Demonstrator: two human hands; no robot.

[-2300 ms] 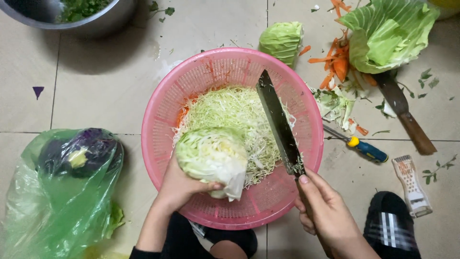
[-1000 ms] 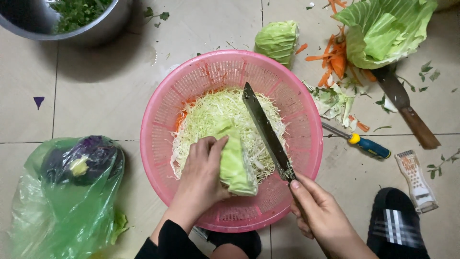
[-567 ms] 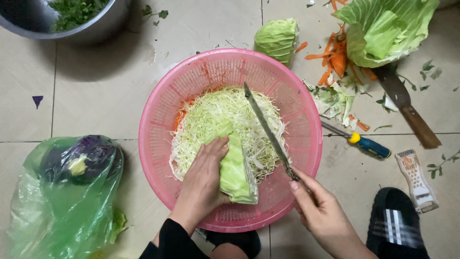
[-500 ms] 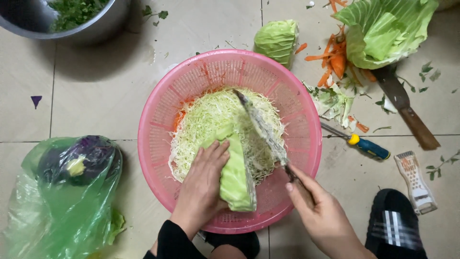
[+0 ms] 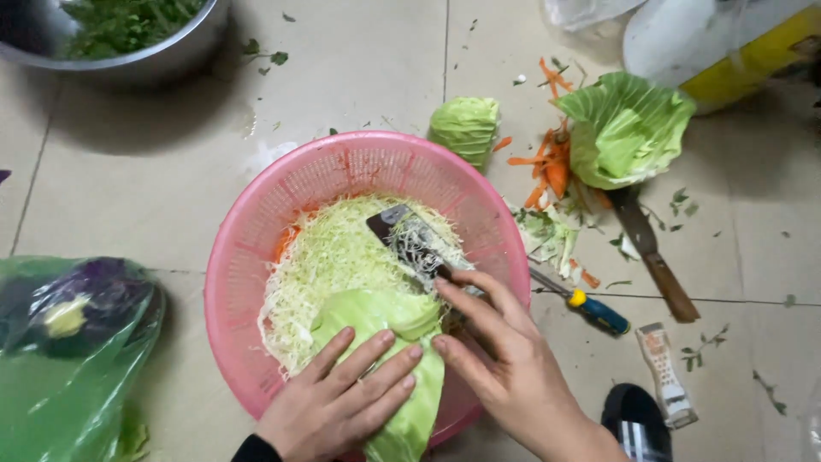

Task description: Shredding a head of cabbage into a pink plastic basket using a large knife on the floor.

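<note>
A pink slotted basket [image 5: 256, 231] on the tiled floor holds a heap of shredded cabbage [image 5: 333, 248] with some orange carrot shreds. My left hand [image 5: 338, 398] presses a pale green cabbage wedge [image 5: 402, 342] down at the basket's near side. My right hand [image 5: 505, 359] grips a knife [image 5: 410, 239], fingers lying over the blade near the handle. The blade lies flat over the shreds, coated with cabbage strands, its tip pointing to the far left.
A steel bowl of chopped greens [image 5: 120, 34] stands far left. A green plastic bag with a purple cabbage [image 5: 77, 325] lies left. Right of the basket are cabbage pieces [image 5: 624, 128], carrot peelings [image 5: 547, 167], a second knife [image 5: 654, 257], a peeler [image 5: 590, 308] and a shoe [image 5: 637, 423].
The camera view has shifted. My right hand slid up over the blade and the knife dropped flatter onto the shreds. My left hand stays on the cabbage wedge.
</note>
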